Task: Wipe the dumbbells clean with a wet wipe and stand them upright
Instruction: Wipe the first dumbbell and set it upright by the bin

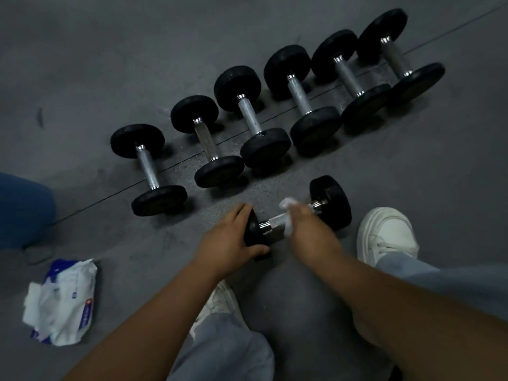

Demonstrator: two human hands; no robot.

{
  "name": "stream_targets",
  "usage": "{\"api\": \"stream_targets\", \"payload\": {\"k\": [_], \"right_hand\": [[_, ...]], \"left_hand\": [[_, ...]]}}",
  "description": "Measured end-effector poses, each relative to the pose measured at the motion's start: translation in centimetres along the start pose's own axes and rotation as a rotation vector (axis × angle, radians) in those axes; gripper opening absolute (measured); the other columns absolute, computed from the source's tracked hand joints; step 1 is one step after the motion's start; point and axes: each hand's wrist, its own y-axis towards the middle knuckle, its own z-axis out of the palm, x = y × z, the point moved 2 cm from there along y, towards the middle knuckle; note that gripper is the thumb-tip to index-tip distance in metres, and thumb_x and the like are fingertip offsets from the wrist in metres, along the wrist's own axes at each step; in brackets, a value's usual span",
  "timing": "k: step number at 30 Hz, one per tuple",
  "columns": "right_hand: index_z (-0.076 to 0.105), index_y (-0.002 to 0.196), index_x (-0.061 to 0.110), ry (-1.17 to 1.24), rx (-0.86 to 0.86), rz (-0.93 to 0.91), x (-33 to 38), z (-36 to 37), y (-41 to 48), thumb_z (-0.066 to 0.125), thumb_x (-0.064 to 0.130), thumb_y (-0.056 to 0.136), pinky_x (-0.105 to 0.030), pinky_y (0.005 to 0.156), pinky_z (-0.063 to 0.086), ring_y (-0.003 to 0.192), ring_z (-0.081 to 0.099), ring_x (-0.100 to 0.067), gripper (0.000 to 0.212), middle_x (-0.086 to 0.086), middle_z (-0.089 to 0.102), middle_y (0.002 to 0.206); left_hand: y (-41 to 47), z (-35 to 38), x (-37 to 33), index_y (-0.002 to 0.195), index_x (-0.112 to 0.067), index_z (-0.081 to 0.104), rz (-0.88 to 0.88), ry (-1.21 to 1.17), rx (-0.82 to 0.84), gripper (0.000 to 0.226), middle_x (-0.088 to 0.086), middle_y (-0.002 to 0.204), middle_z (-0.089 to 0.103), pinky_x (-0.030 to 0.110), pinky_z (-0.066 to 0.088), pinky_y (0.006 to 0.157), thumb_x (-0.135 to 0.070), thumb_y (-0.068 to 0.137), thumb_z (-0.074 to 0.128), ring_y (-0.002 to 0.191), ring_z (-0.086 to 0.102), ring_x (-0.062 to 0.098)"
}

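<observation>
Row of six black rubber-headed dumbbells with chrome handles (248, 116) lies flat, well beyond the fingertips, none upright yet. The seventh dumbbell (331, 203) lies right under both hands: left hand (231, 237) has its fingers curled over the near head, right hand (302, 215) is wrapped round the handle, pinching the crumpled white wet wipe (287, 203). Risk imo: loosen that left grip and it rolls toward the white shoe (384, 235), or the damp wipe slips.
</observation>
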Motion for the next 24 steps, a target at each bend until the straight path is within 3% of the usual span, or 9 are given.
{"api": "stream_targets", "payload": {"k": [2,3,6,9,11,13,17,21,24], "right_hand": [[0.048,0.126,0.028,-0.037,-0.024,0.015,-0.9,-0.1,0.6,0.048,0.027,0.095,-0.042,0.085,0.05,0.097,0.061,-0.028,0.03,-0.006,0.053,0.124],[0.043,0.128,0.031,0.002,-0.028,-0.043,-0.7,0.1,0.7,0.043,0.029,0.098,-0.043,0.085,0.051,0.099,0.061,-0.03,0.031,-0.005,0.051,0.127],[0.035,0.135,0.038,0.035,0.109,-0.213,0.8,0.4,1.0,0.043,0.022,0.096,-0.042,0.092,0.05,0.108,0.06,-0.029,0.044,0.005,0.039,0.144],[0.043,0.131,0.03,0.05,-0.02,0.062,-1.4,-0.3,2.1,0.048,0.019,0.093,-0.041,0.09,0.051,0.106,0.061,-0.027,0.04,-0.001,0.046,0.138],[0.042,0.132,0.03,-0.002,0.049,-0.002,-0.4,0.2,1.7,0.043,0.022,0.097,-0.04,0.089,0.05,0.106,0.061,-0.028,0.036,-0.002,0.049,0.134],[0.042,0.132,0.032,-0.013,0.225,-0.1,0.7,0.6,1.5,0.041,0.023,0.098,-0.041,0.089,0.05,0.108,0.06,-0.029,0.036,0.001,0.048,0.136],[0.056,0.122,0.029,-0.034,0.178,0.153,-0.2,-0.9,3.4,0.054,0.017,0.09,-0.037,0.09,0.05,0.11,0.061,-0.024,0.034,0.0,0.055,0.127],[0.056,0.117,0.02,-0.058,0.328,0.012,2.0,-0.9,2.4,0.054,0.016,0.09,-0.036,0.08,0.045,0.106,0.061,-0.028,0.028,-0.003,0.055,0.123],[0.049,0.127,0.026,-0.044,0.328,0.142,0.2,-1.5,2.7,0.06,0.028,0.09,-0.039,0.088,0.047,0.115,0.056,-0.027,0.039,-0.004,0.05,0.13]], "left_hand": [[0.7,-0.2,0.4,0.157,-0.027,0.014,-0.014,-0.038,0.037,0.104,-0.007,0.164,0.011,0.038,0.035,0.114,-0.06,0.077,0.072,0.146,0.028,0.019],[0.9,-0.2,0.6,0.157,-0.026,0.015,-0.014,-0.058,0.046,0.104,-0.006,0.164,0.011,0.035,0.033,0.115,-0.059,0.077,0.073,0.146,0.027,0.018],[1.3,-0.2,1.0,0.157,-0.025,0.016,-0.008,-0.123,0.047,0.105,-0.006,0.164,0.013,0.029,0.028,0.116,-0.056,0.076,0.075,0.146,0.026,0.017],[1.1,-0.1,1.1,0.156,-0.024,0.018,-0.027,-0.157,0.026,0.109,-0.006,0.162,0.017,0.024,0.026,0.11,-0.055,0.072,0.079,0.145,0.028,0.016],[0.8,0.2,1.0,0.156,-0.023,0.017,-0.047,-0.167,0.007,0.114,-0.005,0.16,0.018,0.027,0.029,0.111,-0.056,0.068,0.082,0.142,0.031,0.017],[0.5,0.6,0.9,0.155,-0.024,0.017,-0.044,-0.146,-0.004,0.118,-0.007,0.158,0.017,0.036,0.039,0.11,-0.06,0.064,0.083,0.139,0.035,0.019],[0.0,1.4,0.8,0.154,-0.025,0.019,-0.017,-0.113,-0.019,0.118,-0.011,0.153,0.015,0.04,0.045,0.104,-0.065,0.061,0.08,0.135,0.036,0.018],[0.1,1.8,1.2,0.153,-0.032,0.016,-0.048,-0.208,0.003,0.12,-0.007,0.16,0.007,0.042,0.04,0.111,-0.063,0.058,0.082,0.141,0.029,0.017],[-0.5,2.4,1.0,0.152,-0.031,0.015,-0.023,-0.257,0.01,0.122,-0.002,0.159,0.015,0.041,0.041,0.11,-0.072,0.053,0.074,0.141,0.032,0.019]]}}
